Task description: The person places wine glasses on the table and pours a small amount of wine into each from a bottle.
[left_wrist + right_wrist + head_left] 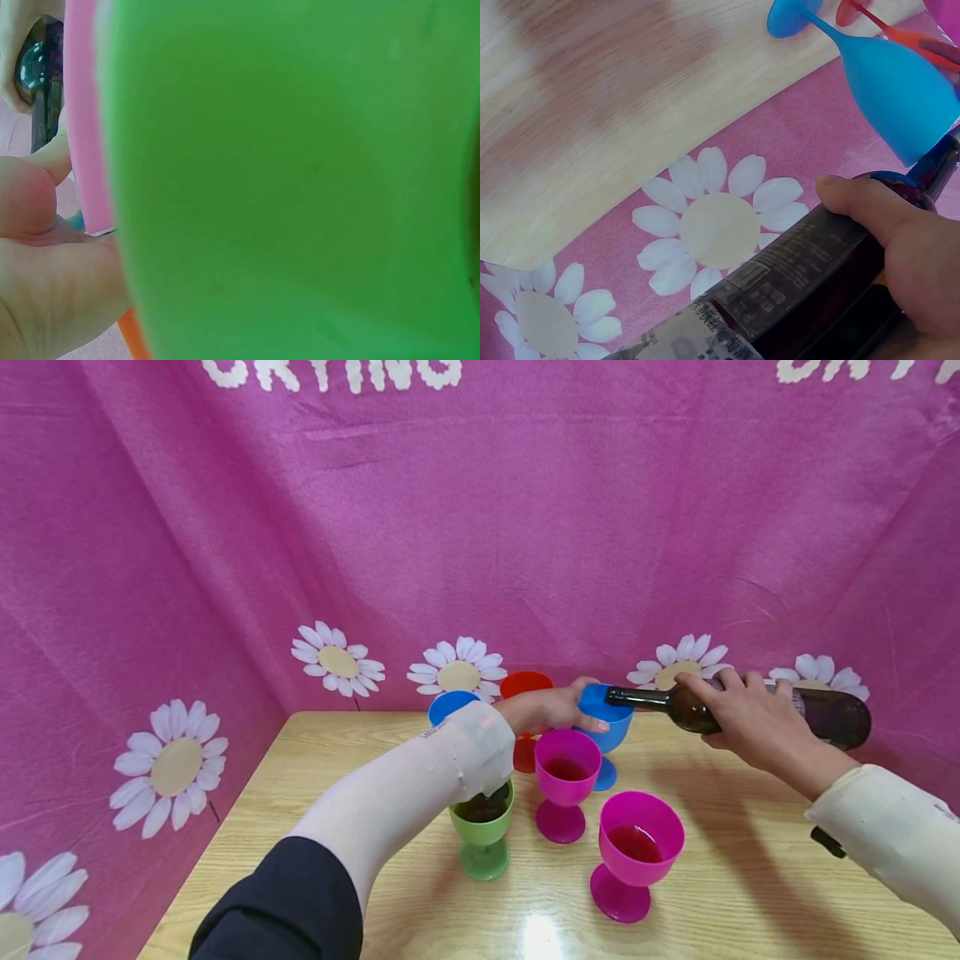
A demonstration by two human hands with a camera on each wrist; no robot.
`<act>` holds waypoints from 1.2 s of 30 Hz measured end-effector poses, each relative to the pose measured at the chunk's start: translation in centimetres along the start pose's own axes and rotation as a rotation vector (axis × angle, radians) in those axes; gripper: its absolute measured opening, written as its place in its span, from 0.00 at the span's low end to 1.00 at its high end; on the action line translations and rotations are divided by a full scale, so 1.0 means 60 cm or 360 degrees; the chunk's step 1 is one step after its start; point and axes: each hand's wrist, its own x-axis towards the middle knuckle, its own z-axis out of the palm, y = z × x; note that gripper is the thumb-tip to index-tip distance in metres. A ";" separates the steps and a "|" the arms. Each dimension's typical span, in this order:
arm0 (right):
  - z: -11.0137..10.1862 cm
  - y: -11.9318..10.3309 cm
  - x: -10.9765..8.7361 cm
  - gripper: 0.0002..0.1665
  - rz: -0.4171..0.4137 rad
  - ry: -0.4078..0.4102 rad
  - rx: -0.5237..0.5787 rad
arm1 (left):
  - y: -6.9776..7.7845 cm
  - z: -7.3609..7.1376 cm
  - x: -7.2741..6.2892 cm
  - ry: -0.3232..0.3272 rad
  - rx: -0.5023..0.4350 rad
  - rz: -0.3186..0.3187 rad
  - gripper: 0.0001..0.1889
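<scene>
The left hand (557,707) grips the bowl of a blue plastic goblet (617,737) on the pale wooden table (337,760), apparently to steady it, while the right hand (757,727) wraps round a dark glass bottle (690,710), tilted nearly level so its mouth reaches the goblet's rim.
</scene>
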 end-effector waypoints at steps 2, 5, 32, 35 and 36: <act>0.000 0.000 0.000 0.54 0.0001 0.0002 -0.0005 | 0.000 0.000 0.000 0.0002 0.0002 0.0004 0.46; -0.001 0.000 0.000 0.53 0.0000 0.0010 -0.0012 | 0.000 0.001 0.000 0.0007 0.0013 0.0007 0.46; 0.000 0.000 0.000 0.54 -0.0011 0.0016 -0.0038 | 0.000 0.001 -0.002 0.0008 0.0030 0.0013 0.46; -0.001 0.000 0.000 0.54 -0.0010 0.0013 -0.0038 | 0.001 0.001 -0.003 0.0001 0.0023 0.0015 0.46; 0.000 0.000 0.000 0.54 -0.0011 0.0014 -0.0039 | 0.001 0.001 -0.003 0.0000 0.0022 0.0014 0.46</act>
